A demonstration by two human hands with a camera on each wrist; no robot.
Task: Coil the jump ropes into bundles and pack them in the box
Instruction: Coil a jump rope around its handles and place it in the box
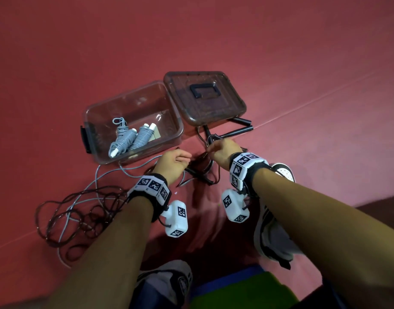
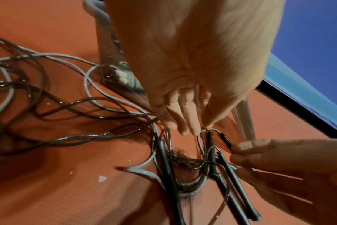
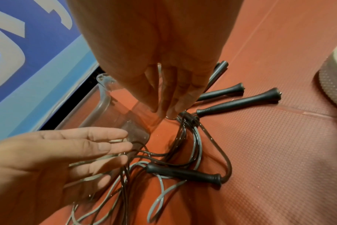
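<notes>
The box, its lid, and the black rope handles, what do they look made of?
Box: clear, glossy hard plastic, apparently; the floor shows through its walls.
Lid: smoky tinted plastic, semi-transparent, with an opaque black grip.
Handles: matte black, likely rubber or soft plastic; dull sheen.

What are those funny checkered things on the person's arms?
Both forearms are bare. The left wrist and right wrist each wear a black band covered in white blocks with black square-pattern markers. A white camera box with the same markers hangs below each band.
</notes>
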